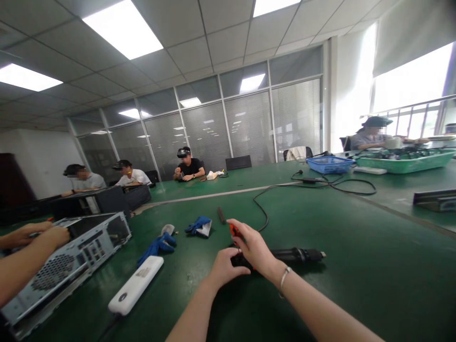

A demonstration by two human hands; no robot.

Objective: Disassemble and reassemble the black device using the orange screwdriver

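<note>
In the middle of the head view a black electric screwdriver (297,255) lies on the green table, its metal tip to the right. My left hand (224,268) is curled, thumb and fingers around the dark rear end of that tool. Just above, my right hand (254,247) crosses in front of the screwdriver and pinches a small orange-red piece (234,230); its kind is partly hidden by the fingers. A bracelet (284,280) circles the right wrist. Beyond the hands lies a short dark bar (221,215).
Blue gloves (199,226) and a white power strip (137,284) lie left. Another person's hands (39,237) work at a metal computer case (85,259). A black cable (265,209) runs toward a blue basket (329,164); a green tray (409,164) stands right. Several people sit around.
</note>
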